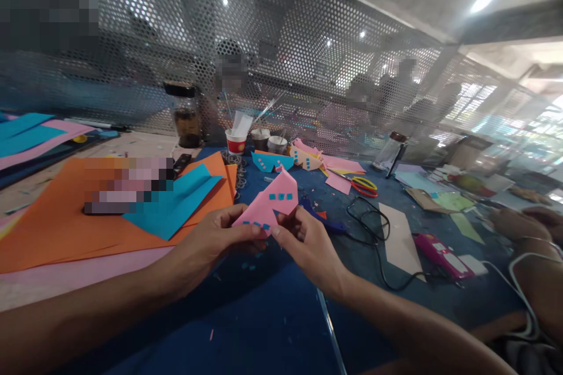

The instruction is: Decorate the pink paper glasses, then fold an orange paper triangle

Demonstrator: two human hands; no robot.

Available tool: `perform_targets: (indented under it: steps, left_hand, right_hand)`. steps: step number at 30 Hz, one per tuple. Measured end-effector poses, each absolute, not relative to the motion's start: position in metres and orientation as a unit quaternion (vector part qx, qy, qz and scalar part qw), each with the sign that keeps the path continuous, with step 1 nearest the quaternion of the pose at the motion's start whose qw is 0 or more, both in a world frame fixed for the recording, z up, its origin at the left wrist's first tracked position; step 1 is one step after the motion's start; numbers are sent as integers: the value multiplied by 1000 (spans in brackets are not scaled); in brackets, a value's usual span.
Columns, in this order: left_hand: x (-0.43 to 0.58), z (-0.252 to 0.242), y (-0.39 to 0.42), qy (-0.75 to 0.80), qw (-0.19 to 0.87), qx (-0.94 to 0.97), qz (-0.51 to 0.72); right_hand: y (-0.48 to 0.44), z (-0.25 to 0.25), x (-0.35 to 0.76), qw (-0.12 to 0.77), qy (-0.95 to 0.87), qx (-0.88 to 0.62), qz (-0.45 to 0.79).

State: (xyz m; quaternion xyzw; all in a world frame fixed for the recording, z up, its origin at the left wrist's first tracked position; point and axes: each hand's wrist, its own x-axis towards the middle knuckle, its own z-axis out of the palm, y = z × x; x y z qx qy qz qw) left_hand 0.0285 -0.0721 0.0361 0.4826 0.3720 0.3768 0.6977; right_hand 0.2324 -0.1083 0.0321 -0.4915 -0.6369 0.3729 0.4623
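- Bare forearms reach in from the lower left and lower right of my view, nearest the camera, above a dark blue table.
- On my feed the left hand pinches the lower left end of a folded pink paper, thumb in front.
- I see the right hand on the same paper at its lower right, fingers curled; both grips are narrow.
- It is held up over the table, mid-view, bearing small blue squares in two groups, with a notch between.
- Behind it I make out a blue paper piece and a peach paper piece, side by side near some cups.
- Left of it, a folded blue sheet lies on orange sheets.
- Right of it are scissors, a black cable and a magenta device.
- Another person's hands show at far right; I cannot tell what they hold.
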Motion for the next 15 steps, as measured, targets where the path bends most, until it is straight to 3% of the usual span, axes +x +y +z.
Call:
perform_targets:
  steps: [15]
  left_hand:
    - [26, 30, -71, 360, 693, 506, 367]
  right_hand:
    - [-111, 38, 228, 458, -650, -485, 364]
